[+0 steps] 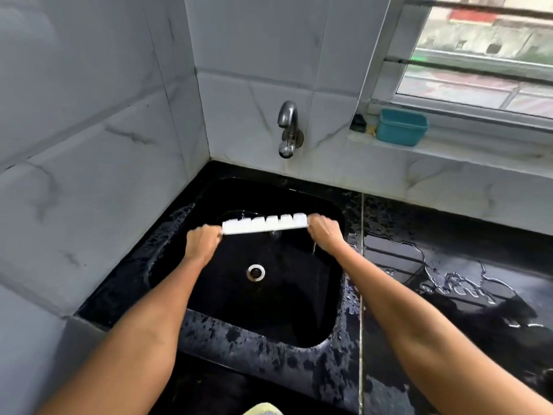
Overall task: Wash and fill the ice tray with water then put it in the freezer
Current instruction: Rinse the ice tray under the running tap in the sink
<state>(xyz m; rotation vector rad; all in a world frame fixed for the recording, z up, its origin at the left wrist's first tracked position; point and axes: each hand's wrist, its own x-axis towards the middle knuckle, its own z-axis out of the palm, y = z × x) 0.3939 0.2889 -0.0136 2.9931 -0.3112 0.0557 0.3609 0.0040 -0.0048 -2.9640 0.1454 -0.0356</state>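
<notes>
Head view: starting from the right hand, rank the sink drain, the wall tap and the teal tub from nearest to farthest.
From the right hand:
1. Round metal sink drain, below-left in the basin.
2. Grey metal wall tap, up on the tiles.
3. Teal plastic tub, on the windowsill, right.

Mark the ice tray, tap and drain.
ice tray (264, 225): head view, middle of its white side.
tap (288, 127): head view, on the metal spout.
drain (256, 272): head view, centre of the ring in the sink floor.

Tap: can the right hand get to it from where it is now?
Probably yes. The tap sits on the wall above the sink, with open space between it and the right hand. But that hand grips one end of the ice tray, so it must let go first.
</notes>
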